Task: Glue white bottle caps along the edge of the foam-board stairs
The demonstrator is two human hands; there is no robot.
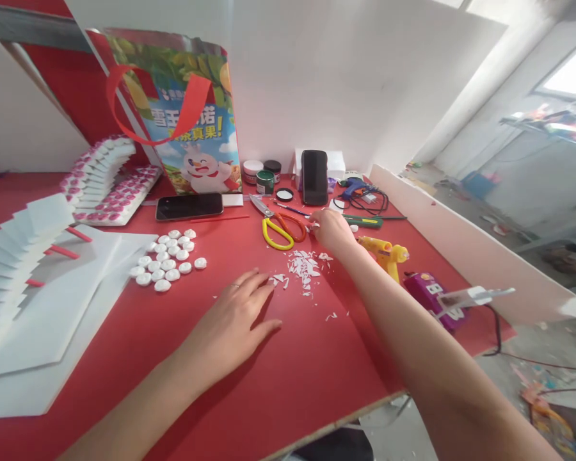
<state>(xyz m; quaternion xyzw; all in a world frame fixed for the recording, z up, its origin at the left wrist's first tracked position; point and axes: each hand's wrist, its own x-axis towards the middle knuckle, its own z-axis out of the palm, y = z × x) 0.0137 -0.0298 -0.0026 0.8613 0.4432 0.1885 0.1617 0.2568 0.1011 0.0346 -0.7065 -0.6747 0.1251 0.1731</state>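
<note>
My left hand [242, 310] rests flat on the red tabletop, fingers stretched out, with its fingertips at the edge of some white scraps [303, 266]. Farther off, my right hand [333, 229] reaches past the scraps with its fingers bent together. Small white bits show at its fingertips; what they grip, if anything, is too small to make out. Just left of it lie scissors [285, 230] with yellow and orange handles. A group of small white round pieces [168, 259] sits left of the scissors. Beyond my right wrist is a green-handled tool [365, 221].
At the left are a fanned white panel structure [9, 275] and a pink-dotted white piece [118, 198]. Behind stand a printed bag [199, 166], paint jars [265, 182] and an upright phone [314, 178]; another phone [189, 207] lies flat. A yellow glue gun [388, 254] and purple box [427, 294] are right.
</note>
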